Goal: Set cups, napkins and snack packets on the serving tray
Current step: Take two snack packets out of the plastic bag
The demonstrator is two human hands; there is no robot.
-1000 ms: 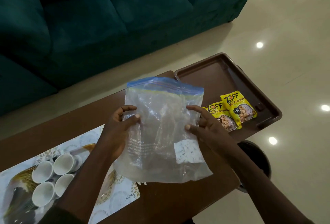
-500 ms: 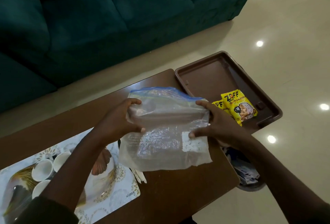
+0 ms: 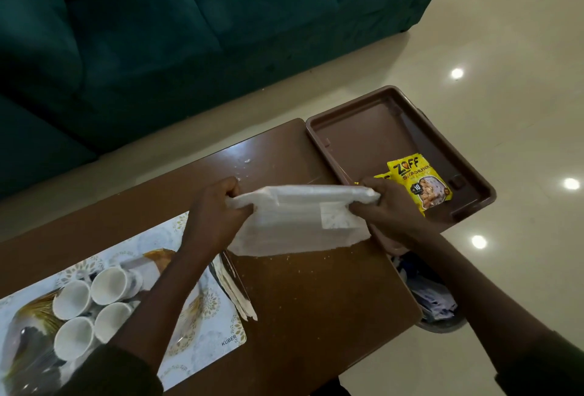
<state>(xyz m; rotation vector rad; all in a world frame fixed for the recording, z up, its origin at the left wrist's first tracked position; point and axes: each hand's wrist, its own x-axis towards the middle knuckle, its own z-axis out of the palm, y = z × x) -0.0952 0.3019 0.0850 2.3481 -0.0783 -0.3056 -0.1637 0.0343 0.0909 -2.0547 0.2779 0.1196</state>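
Centrally, both hands, left hand and right hand, grip the ends of a folded plastic bag lying left-to-right, the serving tray nearest the right hand, cups lower left.

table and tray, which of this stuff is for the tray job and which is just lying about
For the job:
- brown serving tray
- yellow snack packets, already on the tray
- four white cups on the placemat

Just about:
- clear plastic bag, folded over and gripped at each end by the left hand and right hand
- green sofa
- bin beside the table
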